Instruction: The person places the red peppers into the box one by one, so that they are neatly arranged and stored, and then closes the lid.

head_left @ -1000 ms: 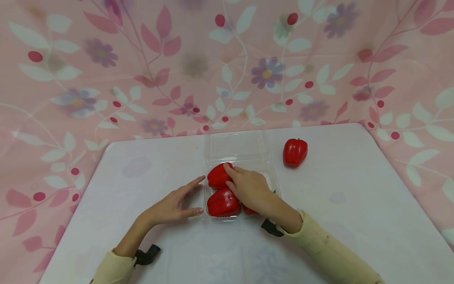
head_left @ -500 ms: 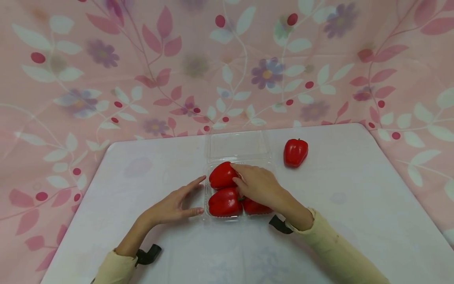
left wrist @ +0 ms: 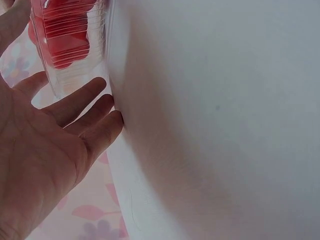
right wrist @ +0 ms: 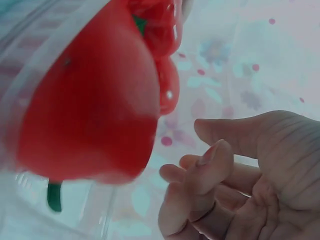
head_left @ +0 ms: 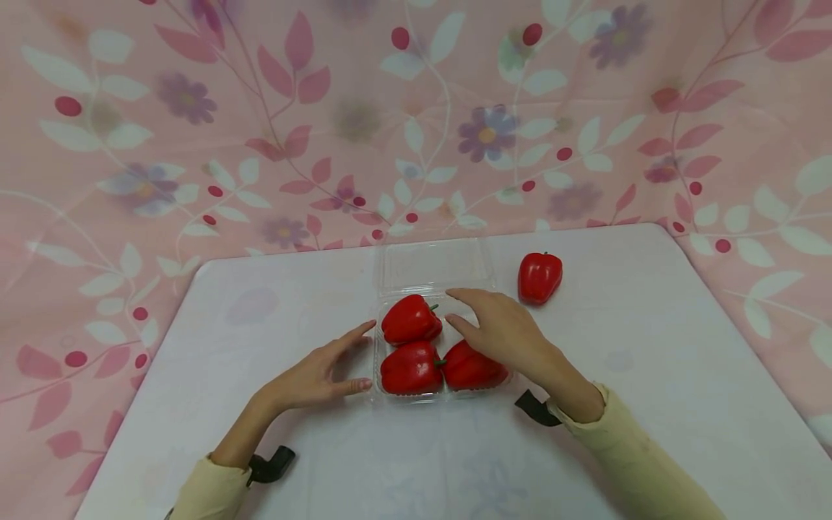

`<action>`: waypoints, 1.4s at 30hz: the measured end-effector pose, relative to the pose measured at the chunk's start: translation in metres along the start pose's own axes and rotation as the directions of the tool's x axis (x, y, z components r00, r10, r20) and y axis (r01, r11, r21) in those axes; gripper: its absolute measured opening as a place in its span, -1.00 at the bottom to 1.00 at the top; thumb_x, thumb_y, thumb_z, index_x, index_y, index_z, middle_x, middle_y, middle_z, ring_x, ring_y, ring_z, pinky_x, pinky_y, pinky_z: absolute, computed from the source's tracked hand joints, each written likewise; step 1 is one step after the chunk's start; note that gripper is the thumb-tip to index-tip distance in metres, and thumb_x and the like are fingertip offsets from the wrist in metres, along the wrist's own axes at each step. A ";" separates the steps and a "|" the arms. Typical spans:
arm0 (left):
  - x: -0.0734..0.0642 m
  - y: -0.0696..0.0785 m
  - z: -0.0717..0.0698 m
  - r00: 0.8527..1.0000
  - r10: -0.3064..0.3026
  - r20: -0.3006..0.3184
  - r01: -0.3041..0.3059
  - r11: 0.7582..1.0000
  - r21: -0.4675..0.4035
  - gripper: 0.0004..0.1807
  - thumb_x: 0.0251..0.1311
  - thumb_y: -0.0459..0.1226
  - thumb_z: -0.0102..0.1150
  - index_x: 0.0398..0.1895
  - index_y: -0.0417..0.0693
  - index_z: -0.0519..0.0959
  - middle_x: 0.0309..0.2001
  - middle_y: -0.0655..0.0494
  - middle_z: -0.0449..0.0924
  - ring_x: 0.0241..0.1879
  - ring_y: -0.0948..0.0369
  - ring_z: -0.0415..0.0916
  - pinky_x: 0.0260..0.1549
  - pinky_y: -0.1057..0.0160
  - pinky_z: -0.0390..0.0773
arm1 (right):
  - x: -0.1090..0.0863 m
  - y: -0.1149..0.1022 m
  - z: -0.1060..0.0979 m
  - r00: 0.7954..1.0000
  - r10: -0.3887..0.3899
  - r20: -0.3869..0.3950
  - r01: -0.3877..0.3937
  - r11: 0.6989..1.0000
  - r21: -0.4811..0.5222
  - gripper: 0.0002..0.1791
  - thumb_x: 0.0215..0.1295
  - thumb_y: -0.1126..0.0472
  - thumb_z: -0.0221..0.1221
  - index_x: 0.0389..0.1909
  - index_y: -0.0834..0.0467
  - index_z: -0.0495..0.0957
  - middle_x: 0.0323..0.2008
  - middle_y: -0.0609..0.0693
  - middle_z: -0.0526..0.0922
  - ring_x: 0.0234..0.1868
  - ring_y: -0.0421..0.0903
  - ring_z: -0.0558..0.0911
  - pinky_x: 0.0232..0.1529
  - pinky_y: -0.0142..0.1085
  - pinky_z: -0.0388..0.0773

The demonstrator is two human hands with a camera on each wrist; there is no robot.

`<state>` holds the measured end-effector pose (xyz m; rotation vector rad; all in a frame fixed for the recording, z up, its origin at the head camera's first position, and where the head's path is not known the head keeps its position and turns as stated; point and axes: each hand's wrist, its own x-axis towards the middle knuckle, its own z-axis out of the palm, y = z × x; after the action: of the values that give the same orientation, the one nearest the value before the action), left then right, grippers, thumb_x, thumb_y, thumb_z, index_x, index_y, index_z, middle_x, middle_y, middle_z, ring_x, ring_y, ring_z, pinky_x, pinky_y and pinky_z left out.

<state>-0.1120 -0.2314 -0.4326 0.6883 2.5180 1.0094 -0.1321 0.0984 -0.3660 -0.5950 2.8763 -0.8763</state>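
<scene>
A clear plastic clamshell box (head_left: 416,399) stands with its lid (head_left: 435,266) folded back. Three red bell peppers lie in it: one back left (head_left: 406,319), one front left (head_left: 409,368) and one front right (head_left: 471,368). My left hand (head_left: 318,375) is beside the box's left wall, thumb and fingers spread, palm facing the box; the left wrist view has its fingertips (left wrist: 100,85) close to the ridged plastic. Over the box's right part hovers my right hand (head_left: 503,328), fingers loosely bent around nothing, partly covering the front right pepper. The right wrist view shows that hand (right wrist: 235,175) apart from the peppers.
Another red bell pepper (head_left: 540,277) sits on the white-covered table (head_left: 617,325), behind and right of the box. A pink floral cloth (head_left: 364,130) hangs behind the table's far edge. Dark wrist cameras (head_left: 273,466) are worn on both wrists.
My right hand has let go of the back left pepper and drawn off to the right, uncovering its green stem and the front right pepper. The left hand stays in place.
</scene>
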 end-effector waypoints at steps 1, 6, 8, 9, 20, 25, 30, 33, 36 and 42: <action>0.000 0.000 0.000 1.000 -0.001 -0.001 0.001 1.000 -0.001 -0.01 0.12 0.14 0.32 0.56 0.44 -0.02 0.41 0.15 0.29 0.39 0.07 0.21 0.21 -0.23 0.34 | 0.000 0.002 -0.001 1.000 -0.003 -0.011 0.003 1.000 -0.001 -0.41 0.28 0.02 0.29 0.32 0.05 0.47 0.19 0.04 0.59 0.17 0.09 0.56 0.02 0.05 0.58; 0.001 0.000 -0.001 1.000 0.002 0.000 -0.002 1.000 -0.010 -0.01 0.12 0.14 0.32 0.56 0.43 -0.02 0.42 0.13 0.28 0.40 0.06 0.21 0.21 -0.24 0.33 | -0.001 0.013 -0.005 0.998 -0.023 -0.065 0.023 1.000 -0.008 -0.43 0.25 0.01 0.32 0.28 0.04 0.52 0.16 0.03 0.61 0.12 0.07 0.60 -0.08 -0.02 0.64; 0.001 0.000 -0.001 1.000 0.002 0.001 -0.002 1.000 -0.012 0.00 0.12 0.14 0.32 0.56 0.43 -0.03 0.42 0.13 0.28 0.40 0.05 0.21 0.21 -0.24 0.33 | -0.002 0.017 -0.007 0.996 -0.028 -0.085 0.027 1.000 -0.008 -0.44 0.25 0.00 0.32 0.26 0.03 0.54 0.14 0.02 0.63 -0.01 0.03 0.66 -0.16 -0.09 0.67; 0.001 -0.001 -0.001 1.000 0.002 0.001 -0.002 1.000 -0.013 0.00 0.12 0.14 0.33 0.56 0.43 -0.03 0.42 0.12 0.28 0.40 0.05 0.21 0.21 -0.24 0.33 | -0.002 0.019 -0.008 0.995 -0.029 -0.093 0.029 1.000 -0.006 -0.44 0.25 -0.01 0.32 0.26 0.03 0.54 0.12 0.02 0.64 -0.13 0.00 0.69 -0.23 -0.13 0.68; 0.001 -0.001 0.000 1.000 0.000 0.002 0.000 1.000 -0.010 0.00 0.12 0.14 0.32 0.56 0.43 -0.02 0.41 0.15 0.28 0.40 0.06 0.21 0.22 -0.23 0.33 | -0.005 0.038 -0.020 0.986 0.016 -0.168 -0.014 1.000 0.014 -0.42 0.18 -0.06 0.37 0.20 0.06 0.58 0.08 0.04 0.65 -0.44 -0.11 0.55 -0.38 -0.20 0.64; 0.001 -0.002 0.000 1.000 -0.005 -0.001 0.005 1.000 -0.003 0.00 0.11 0.14 0.33 0.56 0.44 -0.02 0.41 0.17 0.28 0.39 0.08 0.21 0.21 -0.22 0.34 | -0.005 0.050 -0.023 0.982 0.041 -0.185 -0.038 0.999 0.016 -0.44 0.19 -0.05 0.37 0.18 0.09 0.58 0.04 0.06 0.66 -0.26 0.01 0.62 -0.29 -0.08 0.65; 0.001 -0.002 0.001 1.000 0.000 -0.002 0.000 1.000 -0.017 0.00 0.11 0.14 0.33 0.56 0.43 -0.01 0.41 0.15 0.28 0.39 0.07 0.21 0.22 -0.25 0.31 | -0.005 0.062 -0.025 0.976 0.028 -0.215 -0.025 1.000 0.016 -0.44 0.17 -0.02 0.39 0.15 0.14 0.58 0.07 0.11 0.64 0.05 0.13 0.60 -0.11 0.06 0.62; 0.000 -0.002 0.001 1.000 0.008 -0.001 -0.008 1.000 -0.024 -0.01 0.12 0.13 0.33 0.56 0.42 -0.01 0.41 0.15 0.28 0.39 0.07 0.21 0.23 -0.27 0.28 | -0.005 0.069 -0.026 0.972 0.025 -0.232 -0.021 1.000 0.020 -0.45 0.17 0.00 0.40 0.14 0.17 0.59 0.07 0.13 0.64 0.06 0.15 0.58 -0.08 0.09 0.60; 0.000 -0.001 0.000 1.000 0.009 -0.001 -0.009 1.000 -0.027 -0.01 0.12 0.13 0.33 0.56 0.42 -0.01 0.41 0.16 0.28 0.39 0.07 0.21 0.24 -0.27 0.27 | -0.004 0.076 -0.026 0.969 0.031 -0.245 -0.026 0.999 0.023 -0.45 0.16 0.03 0.40 0.13 0.18 0.59 0.08 0.14 0.63 0.07 0.17 0.57 -0.05 0.13 0.58; -0.001 -0.001 0.000 1.000 0.011 -0.002 -0.011 1.000 -0.025 -0.01 0.12 0.14 0.33 0.56 0.41 -0.01 0.41 0.15 0.28 0.39 0.07 0.22 0.24 -0.26 0.27 | -0.003 0.087 -0.029 0.963 0.030 -0.267 -0.026 1.000 0.017 -0.48 0.16 0.06 0.41 0.11 0.17 0.60 0.06 0.16 0.62 0.06 0.20 0.55 -0.07 0.16 0.58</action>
<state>-0.1116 -0.2324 -0.4328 0.6951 2.5016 1.0438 -0.1643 0.1813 -0.3900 -0.4652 3.1040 -1.0447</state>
